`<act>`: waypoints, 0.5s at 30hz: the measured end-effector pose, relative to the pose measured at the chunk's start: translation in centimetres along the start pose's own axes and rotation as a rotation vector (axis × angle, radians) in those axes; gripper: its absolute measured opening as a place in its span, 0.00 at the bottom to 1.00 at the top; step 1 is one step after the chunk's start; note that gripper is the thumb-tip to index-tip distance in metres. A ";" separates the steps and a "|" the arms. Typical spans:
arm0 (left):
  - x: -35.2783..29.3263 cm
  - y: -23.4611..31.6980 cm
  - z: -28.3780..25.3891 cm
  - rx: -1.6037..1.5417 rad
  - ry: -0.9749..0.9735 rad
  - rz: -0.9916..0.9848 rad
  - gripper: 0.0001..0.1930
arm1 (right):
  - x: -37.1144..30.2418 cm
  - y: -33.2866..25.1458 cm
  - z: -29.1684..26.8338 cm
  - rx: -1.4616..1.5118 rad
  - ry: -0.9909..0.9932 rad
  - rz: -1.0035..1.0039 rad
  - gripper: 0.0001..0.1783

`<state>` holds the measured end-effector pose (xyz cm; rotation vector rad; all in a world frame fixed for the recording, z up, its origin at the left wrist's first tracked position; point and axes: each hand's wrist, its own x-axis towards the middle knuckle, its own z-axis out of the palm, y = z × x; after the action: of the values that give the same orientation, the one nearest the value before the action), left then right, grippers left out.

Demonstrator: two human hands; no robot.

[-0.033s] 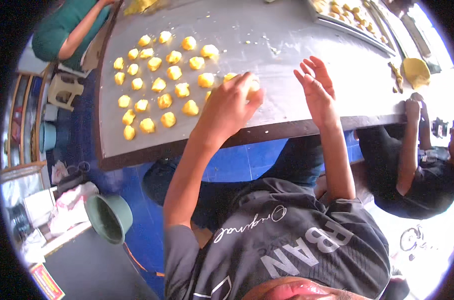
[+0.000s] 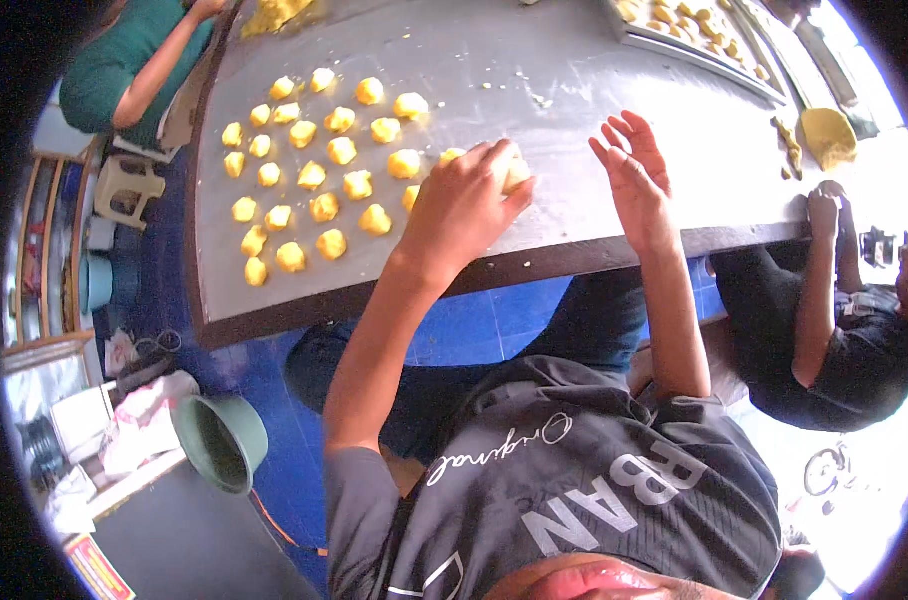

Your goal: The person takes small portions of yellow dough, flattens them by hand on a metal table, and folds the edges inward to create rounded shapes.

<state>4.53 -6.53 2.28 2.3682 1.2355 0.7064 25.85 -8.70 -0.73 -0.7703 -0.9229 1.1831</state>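
Hands apart. Gripped in left hand point(image 2: 464, 205), above table point(image 2: 544, 50): yellow dough piece point(image 2: 517, 176), partly hidden, can't tell long axis. Sits left of right hand point(image 2: 636, 185), spread and empty. Farther left: dough balls point(image 2: 357, 185), in loose rows.

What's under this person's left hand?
A bit of yellow dough shows within the left hand; two lumps peek out beside it, partly covered. The palm and the table directly beneath are hidden, so anything more there can't be told.
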 end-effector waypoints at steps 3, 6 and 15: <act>2.9 0.6 1.9 0.229 -0.177 0.000 0.25 | -0.4 -1.4 -1.1 -0.110 0.076 -0.033 0.30; 3.9 1.0 1.9 0.204 -0.209 -0.005 0.31 | -0.9 -1.5 -4.0 -0.064 0.117 -0.054 0.31; 4.6 -0.5 2.1 0.043 -0.338 0.278 0.19 | -1.1 0.6 -6.2 -0.047 0.186 -0.092 0.32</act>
<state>7.66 -2.63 1.48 2.5880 0.7986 0.3360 31.05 -9.84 -4.16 -0.8515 -0.8252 0.9953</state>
